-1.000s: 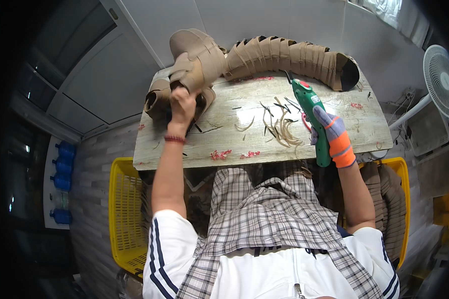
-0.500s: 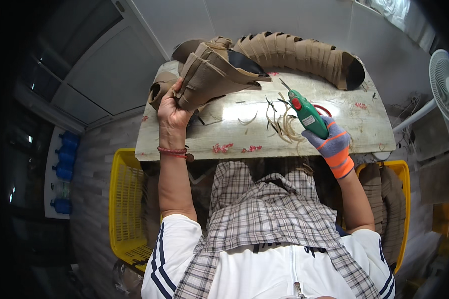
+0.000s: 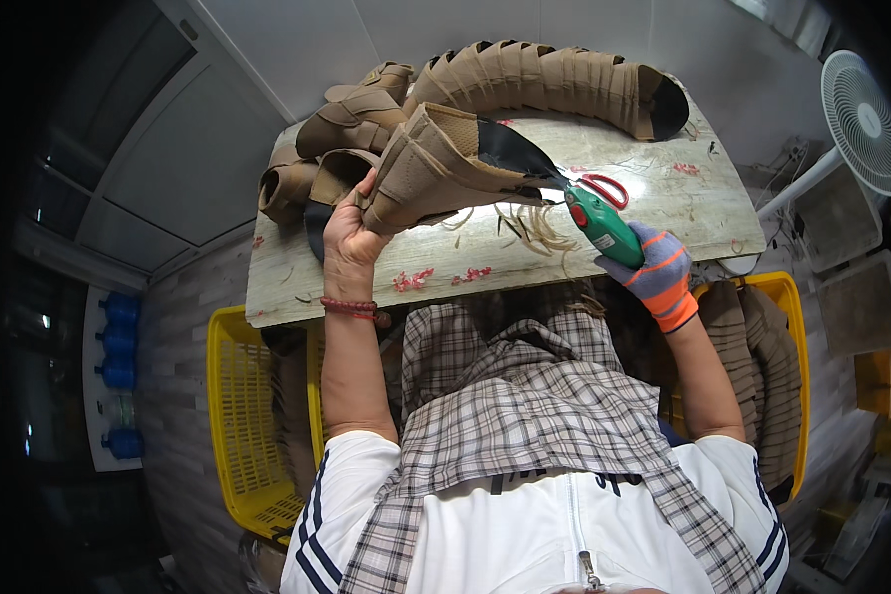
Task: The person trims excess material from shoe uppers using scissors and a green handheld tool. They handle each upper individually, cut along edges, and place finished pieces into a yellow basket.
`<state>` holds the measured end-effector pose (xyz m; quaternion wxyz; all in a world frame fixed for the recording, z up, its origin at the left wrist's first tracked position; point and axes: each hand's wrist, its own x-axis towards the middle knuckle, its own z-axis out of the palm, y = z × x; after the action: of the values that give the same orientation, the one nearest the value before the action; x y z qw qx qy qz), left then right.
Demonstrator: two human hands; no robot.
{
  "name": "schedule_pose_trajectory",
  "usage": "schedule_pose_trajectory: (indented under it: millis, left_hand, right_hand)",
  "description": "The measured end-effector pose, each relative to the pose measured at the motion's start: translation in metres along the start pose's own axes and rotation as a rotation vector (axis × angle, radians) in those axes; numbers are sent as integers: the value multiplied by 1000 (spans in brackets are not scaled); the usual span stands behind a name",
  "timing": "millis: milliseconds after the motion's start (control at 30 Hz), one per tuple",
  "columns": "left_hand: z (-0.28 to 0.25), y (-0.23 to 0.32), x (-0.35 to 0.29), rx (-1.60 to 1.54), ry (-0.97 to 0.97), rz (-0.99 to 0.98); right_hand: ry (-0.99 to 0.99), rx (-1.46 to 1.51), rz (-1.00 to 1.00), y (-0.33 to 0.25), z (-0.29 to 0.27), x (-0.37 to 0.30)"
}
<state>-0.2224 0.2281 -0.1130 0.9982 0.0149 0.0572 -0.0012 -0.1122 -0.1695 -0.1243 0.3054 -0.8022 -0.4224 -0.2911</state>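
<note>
My bare left hand [image 3: 351,233] is closed on a tan shoe upper [image 3: 426,168] with a black lining, holding it up over the table by its wide end. The narrow end of the upper points right. In my right hand [image 3: 655,279], which wears a grey and orange glove, is a green electric hand tool [image 3: 602,228] with a red button. The tool's front end is at the narrow tip of the upper; whether they touch I cannot tell. Red-handled scissors [image 3: 606,188] lie just behind the tool, partly hidden.
Pale trimmed strips [image 3: 540,230] lie on the worn table [image 3: 346,287]. A curved row of nested tan uppers [image 3: 544,84] runs along the back, with more uppers [image 3: 351,119] at the left. Yellow baskets [image 3: 230,396] flank my lap. A white fan [image 3: 866,124] stands right.
The tool's front end and the upper's narrow tip have come together from a small gap. The view has shifted a little, showing more uppers behind my left hand.
</note>
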Motion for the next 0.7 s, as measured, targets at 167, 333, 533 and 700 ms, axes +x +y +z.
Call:
schedule_pose_trajectory:
  millis: [167, 333, 533, 700]
  left_hand:
    - [-4, -2, 2, 30, 31, -2]
    - [-6, -5, 7, 3, 96, -4]
    - [-8, -14, 10, 34, 60, -29]
    - [0, -29, 11, 1, 33, -47]
  right_hand:
    - [-56, 40, 8, -2, -4, 2]
    - [-61, 90, -3, -5, -4, 1]
    - [-10, 141, -50, -8, 0, 4]
    - [-24, 108, -37, -5, 6, -1]
